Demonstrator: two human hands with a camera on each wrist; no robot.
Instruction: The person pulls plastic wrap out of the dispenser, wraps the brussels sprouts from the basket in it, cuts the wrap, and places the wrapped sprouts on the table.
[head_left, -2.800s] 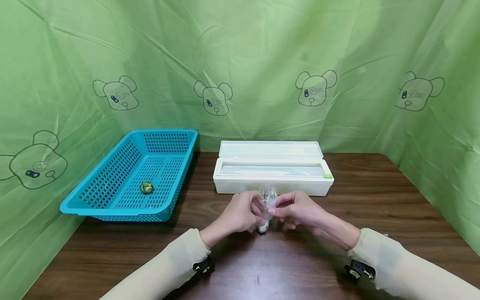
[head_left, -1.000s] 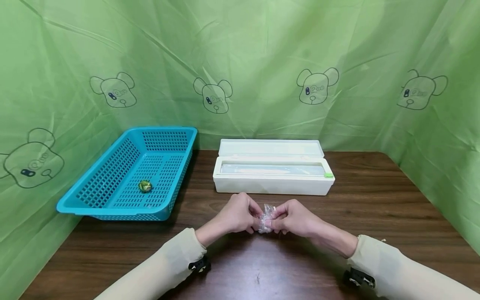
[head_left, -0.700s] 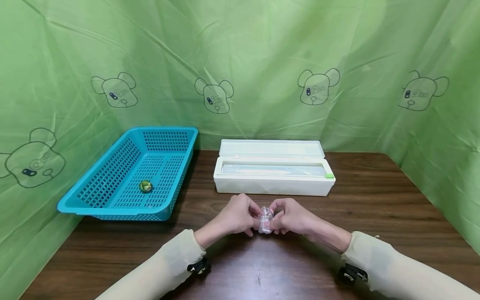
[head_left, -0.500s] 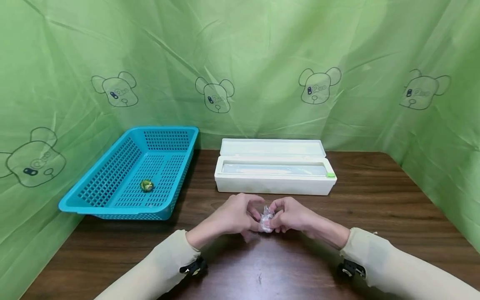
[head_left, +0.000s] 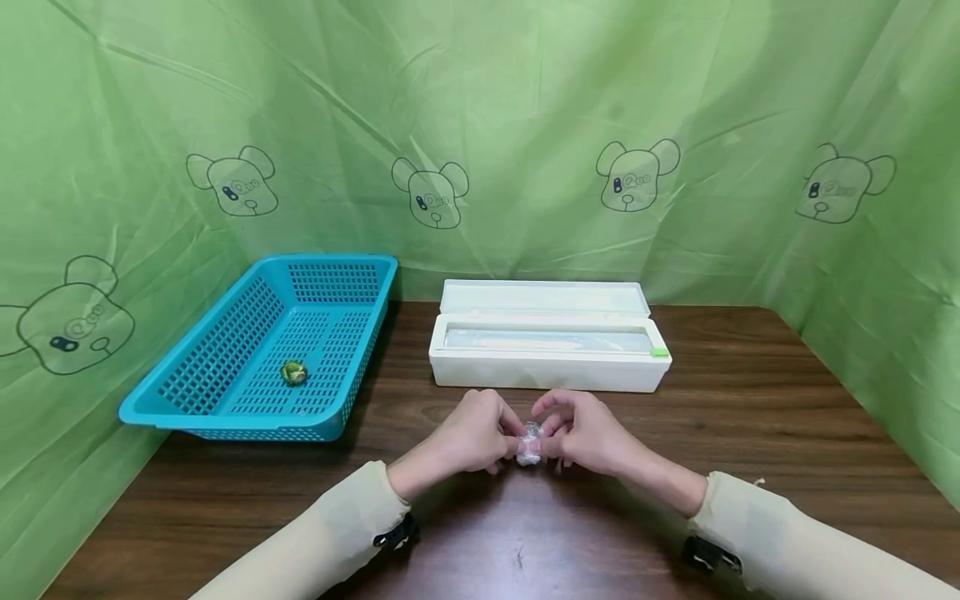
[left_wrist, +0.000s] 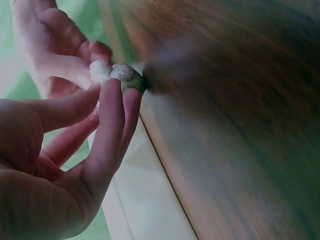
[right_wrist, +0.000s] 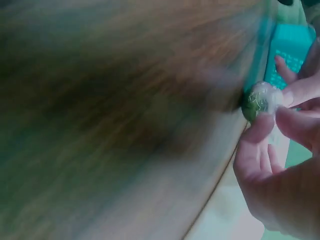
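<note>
left hand and right hand pinch the film-wrapped green ball between them
just beyond stands a white box, lid tipped back; a blue basket sits left, a small green sprout inside.

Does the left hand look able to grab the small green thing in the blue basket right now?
Probably yes, once freed: the left hand pinches the plastic-wrapped bundle, but the open-topped blue basket stands on that side and nothing covers the small green thing.
</note>
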